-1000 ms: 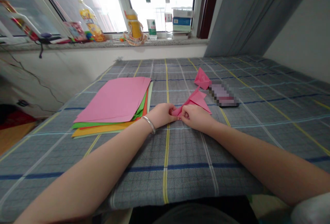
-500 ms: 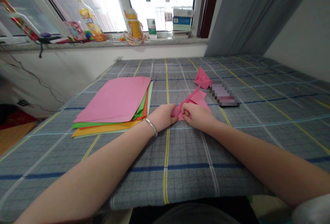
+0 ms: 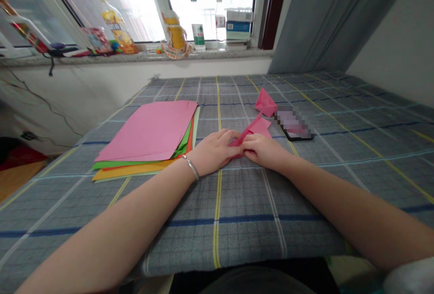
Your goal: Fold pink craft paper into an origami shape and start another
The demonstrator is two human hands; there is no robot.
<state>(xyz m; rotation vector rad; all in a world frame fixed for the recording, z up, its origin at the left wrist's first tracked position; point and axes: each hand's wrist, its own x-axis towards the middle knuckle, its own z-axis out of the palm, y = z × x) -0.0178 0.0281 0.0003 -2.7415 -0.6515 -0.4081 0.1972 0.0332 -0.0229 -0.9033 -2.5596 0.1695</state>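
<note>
Both of my hands work on one sheet of pink folded paper (image 3: 260, 127) lying on the checked tablecloth. My left hand (image 3: 217, 151), with a silver bangle at the wrist, has its fingers closed over the paper's left part. My right hand (image 3: 262, 149) pinches the near edge, its fingertips close to my left thumb. A flap of the paper stands up at a slant beyond the hands. Much of the sheet is hidden under my fingers. Behind it sits a second piece, a folded pink paper shape (image 3: 266, 103).
A stack of coloured paper (image 3: 149, 131), pink on top, lies to the left. To the right is a phone (image 3: 294, 124) with a blurred screen. Bottles, a yellow cup (image 3: 175, 35) and boxes (image 3: 238, 27) stand on the windowsill (image 3: 135, 59) beyond the checked tablecloth (image 3: 190, 240).
My left hand has shifted forward and flattened more over the paper, its thumb now reaching toward the right fingers. My right hand has moved slightly right, and its curled fingers have straightened a little.
</note>
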